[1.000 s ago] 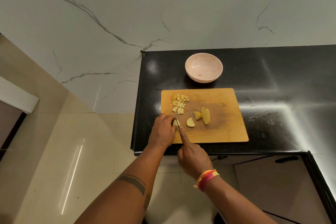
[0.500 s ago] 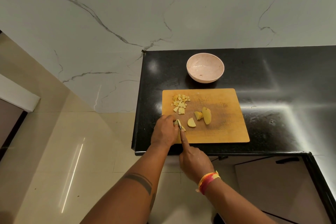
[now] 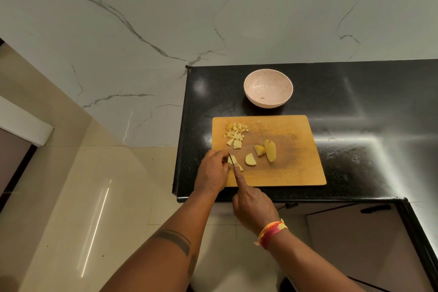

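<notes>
Pressing on a small pale-yellow potato piece [image 3: 233, 161] at the near left corner of the rectangular wooden cutting board [image 3: 296, 170], the left hand [image 3: 212, 170] curls its fingers over the piece and pins it there. The right hand [image 3: 253, 206] grips a thin metal-bladed knife [image 3: 230, 157], its fingers wrapped round the handle and its forefinger laid straight along the blade's back.

The knife's long axis runs from the person toward the wall, with the tip pointing away and slightly left and the blade on edge across the piece. The handle is hidden in the fist, and only a sliver of blade shows between the hands. The left fingertips cover much of the piece, so its outline is hard to make out.

A half-round potato slice [image 3: 250, 159] lies just right of the knife. A long potato wedge [image 3: 270, 150] lies farther right, lengthwise near to far. A heap of diced potato cubes [image 3: 235, 135] sits at the board's far left. A round pink bowl [image 3: 268, 89] stands beyond the board on the black stone countertop [image 3: 355, 102].
</notes>
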### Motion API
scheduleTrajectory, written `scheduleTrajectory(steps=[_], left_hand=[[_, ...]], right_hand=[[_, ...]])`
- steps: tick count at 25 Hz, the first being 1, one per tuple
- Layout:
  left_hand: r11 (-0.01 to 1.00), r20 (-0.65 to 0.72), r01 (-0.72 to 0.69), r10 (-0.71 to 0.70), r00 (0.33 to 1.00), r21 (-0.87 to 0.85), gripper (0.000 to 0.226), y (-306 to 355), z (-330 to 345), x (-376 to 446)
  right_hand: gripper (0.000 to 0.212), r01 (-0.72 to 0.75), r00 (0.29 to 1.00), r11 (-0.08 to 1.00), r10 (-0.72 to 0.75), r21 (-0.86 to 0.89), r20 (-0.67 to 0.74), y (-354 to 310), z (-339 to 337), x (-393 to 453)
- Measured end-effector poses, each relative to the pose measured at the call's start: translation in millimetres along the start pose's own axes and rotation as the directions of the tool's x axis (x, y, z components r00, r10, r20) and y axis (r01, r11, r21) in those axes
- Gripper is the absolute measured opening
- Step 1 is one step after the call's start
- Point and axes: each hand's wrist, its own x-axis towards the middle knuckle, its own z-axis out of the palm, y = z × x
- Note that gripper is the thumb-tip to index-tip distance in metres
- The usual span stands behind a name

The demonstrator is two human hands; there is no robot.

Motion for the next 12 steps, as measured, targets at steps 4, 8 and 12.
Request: scheduleTrajectory(steps=[4,8,12], left_hand=[[1.0,-0.004,0.011,-0.011,1.0,0.022,0.03,3,1,1],[0.998,-0.014,0.008,-0.007,1.0,0.061,0.029,7,2,1],[0.996,-0.026,0.046,-0.044,0.999,0.074,0.025,9,2,5]], right_hand=[[0.077,0.002,0.999,0.999,0.0,-0.053,0.034,-3,2,9],[0.08,0.002,0.999,0.998,0.0,-0.058,0.032,0,5,4],[0.083,-0.009,0.998,0.999,0.012,-0.033,0.069,12,9,-19]])
